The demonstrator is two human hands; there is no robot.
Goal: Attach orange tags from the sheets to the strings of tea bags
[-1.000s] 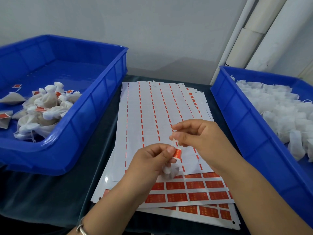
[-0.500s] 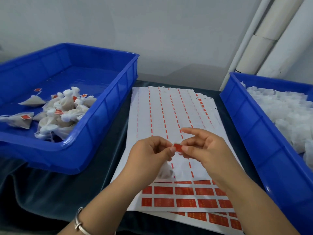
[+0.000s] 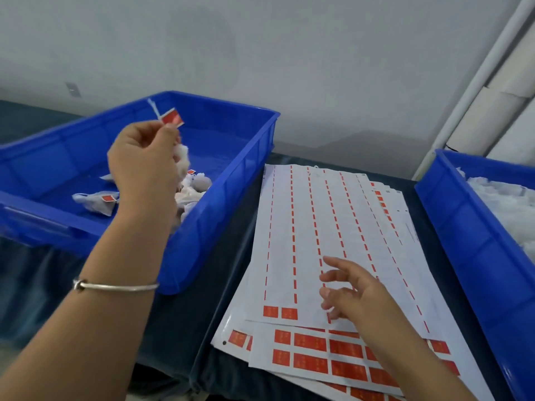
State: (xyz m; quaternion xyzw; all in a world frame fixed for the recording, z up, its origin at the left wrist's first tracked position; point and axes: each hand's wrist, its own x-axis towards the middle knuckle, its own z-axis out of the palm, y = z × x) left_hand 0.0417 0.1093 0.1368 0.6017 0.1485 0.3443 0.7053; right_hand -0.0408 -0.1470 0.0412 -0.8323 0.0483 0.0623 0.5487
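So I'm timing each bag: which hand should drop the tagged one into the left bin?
Left hand: it already grips the tagged white tea bag above the left blue plastic bin.

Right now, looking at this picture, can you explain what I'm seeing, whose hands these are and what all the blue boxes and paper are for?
There is no machine here: a camera worn on a person's head looks down at their two bare hands. On the dark tablecloth lie sheets of orange tags, mostly peeled, with full rows left near the front edge. The left blue bin holds finished tea bags with tags on. The right blue bin holds a pile of white tea bags, no tags visible. The left hand, raised over the left bin, holds a tea bag and pinches its orange tag. The right hand hovers open above the sheets, holding nothing.
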